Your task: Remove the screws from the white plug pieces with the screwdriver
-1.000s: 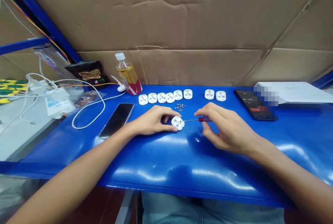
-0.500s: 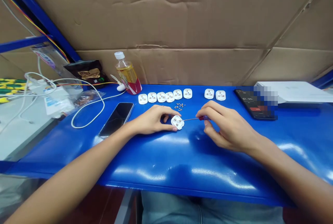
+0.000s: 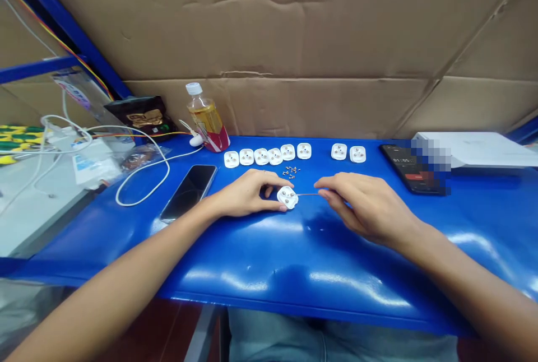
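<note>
Between the thumb and fingers of my left hand is a white plug housing with metal parts inside, held at the blue table surface. My right hand is closed on a screwdriver; its handle is hidden in my fingers. The thin shaft points left, and its tip meets the right side of the housing. Just behind lies a small pile of brass-coloured screws. Farther back stands a row of several similar white housings, with two more housings to the right.
A dark phone lies left of my left hand, near a white cable and a drink bottle. On the right are another phone with a lit screen and a white box. Cardboard walls the back.
My right hand's fingers have shifted along the screwdriver and now cover its red handle, which showed before. My left hand and the plug housing stay in place.
</note>
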Available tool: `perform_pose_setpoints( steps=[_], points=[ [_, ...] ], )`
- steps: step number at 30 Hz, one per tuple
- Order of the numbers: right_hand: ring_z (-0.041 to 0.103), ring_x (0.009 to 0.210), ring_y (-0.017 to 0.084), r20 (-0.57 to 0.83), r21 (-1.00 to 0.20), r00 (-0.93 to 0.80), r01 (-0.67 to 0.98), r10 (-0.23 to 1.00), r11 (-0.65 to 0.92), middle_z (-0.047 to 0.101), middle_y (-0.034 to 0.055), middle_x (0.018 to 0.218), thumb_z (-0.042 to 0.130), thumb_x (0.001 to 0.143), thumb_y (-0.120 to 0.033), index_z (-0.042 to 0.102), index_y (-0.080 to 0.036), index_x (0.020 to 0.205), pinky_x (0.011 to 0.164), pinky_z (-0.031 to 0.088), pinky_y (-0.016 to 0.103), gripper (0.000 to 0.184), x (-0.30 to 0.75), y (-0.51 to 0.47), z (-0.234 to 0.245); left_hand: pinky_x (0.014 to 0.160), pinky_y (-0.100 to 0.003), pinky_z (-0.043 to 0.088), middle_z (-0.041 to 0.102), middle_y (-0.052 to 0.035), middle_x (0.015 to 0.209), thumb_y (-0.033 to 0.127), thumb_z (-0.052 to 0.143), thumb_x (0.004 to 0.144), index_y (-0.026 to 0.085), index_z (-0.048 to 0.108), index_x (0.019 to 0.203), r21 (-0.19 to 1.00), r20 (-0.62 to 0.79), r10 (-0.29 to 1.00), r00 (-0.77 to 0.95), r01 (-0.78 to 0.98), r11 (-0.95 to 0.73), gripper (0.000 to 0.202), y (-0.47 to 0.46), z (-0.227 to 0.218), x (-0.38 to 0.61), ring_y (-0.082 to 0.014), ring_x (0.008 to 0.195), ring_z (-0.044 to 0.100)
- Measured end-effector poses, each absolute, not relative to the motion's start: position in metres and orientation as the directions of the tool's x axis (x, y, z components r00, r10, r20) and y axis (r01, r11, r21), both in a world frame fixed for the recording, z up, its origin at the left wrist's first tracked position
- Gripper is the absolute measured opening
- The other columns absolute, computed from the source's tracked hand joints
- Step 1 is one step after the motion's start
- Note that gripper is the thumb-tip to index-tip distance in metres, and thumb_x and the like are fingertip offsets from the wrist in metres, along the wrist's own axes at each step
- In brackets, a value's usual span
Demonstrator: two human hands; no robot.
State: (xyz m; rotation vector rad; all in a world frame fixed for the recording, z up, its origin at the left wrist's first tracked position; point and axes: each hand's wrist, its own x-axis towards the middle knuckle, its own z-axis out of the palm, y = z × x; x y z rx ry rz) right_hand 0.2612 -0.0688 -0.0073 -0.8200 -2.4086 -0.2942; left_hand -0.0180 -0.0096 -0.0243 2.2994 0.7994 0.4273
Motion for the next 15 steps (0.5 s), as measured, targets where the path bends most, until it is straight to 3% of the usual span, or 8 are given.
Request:
perform_pose_setpoints(
  steps=[6, 11, 15],
  points=[
    [0.072, 0.090, 0.025, 0.542, -0.064, -0.655, 0.592, 0.526, 0.804, 0.073, 0.0139, 0.103, 0.049, 0.101, -0.015, 0.059, -0.013, 0.118, 0.074, 0.058, 0.036, 0.020, 0.2583, -0.0724, -0.0025, 0.070, -0.025, 0.040, 0.065, -0.0006, 0.086, 0.049, 0.080, 0.090, 0.020, 0.075, 0.130, 0.676, 0.090, 0.654, 0.751, 0.436, -0.594, 0.050, -0.0089, -0.0267, -0.0186, -0.0141, 0.076, 0.056],
    [0.074, 0.073, 0.023, 0.546, 0.031, -0.625, 0.680, 0.558, 0.732, 0.079, 0.0095, 0.093, 0.050, 0.109, -0.028, 0.059, -0.014, 0.123, 0.063, 0.055, 0.034, 0.022, 0.2625, -0.0704, -0.0055, 0.071, -0.025, 0.041, 0.068, -0.0022, 0.091, 0.052, 0.079, 0.090, 0.021, 0.075, 0.132, 0.669, 0.087, 0.648, 0.757, 0.437, -0.601, 0.053, -0.0086, -0.0270, -0.0188, -0.0146, 0.077, 0.057],
    [0.074, 0.083, 0.024, 0.561, 0.024, -0.646, 0.638, 0.518, 0.770, 0.077, 0.0112, 0.098, 0.049, 0.105, -0.019, 0.060, -0.013, 0.122, 0.070, 0.057, 0.034, 0.021, 0.2611, -0.0703, -0.0050, 0.071, -0.025, 0.042, 0.068, -0.0019, 0.090, 0.051, 0.079, 0.090, 0.021, 0.074, 0.132, 0.674, 0.081, 0.655, 0.752, 0.442, -0.591, 0.052, -0.0093, -0.0252, -0.0180, -0.0146, 0.078, 0.058]
  ],
)
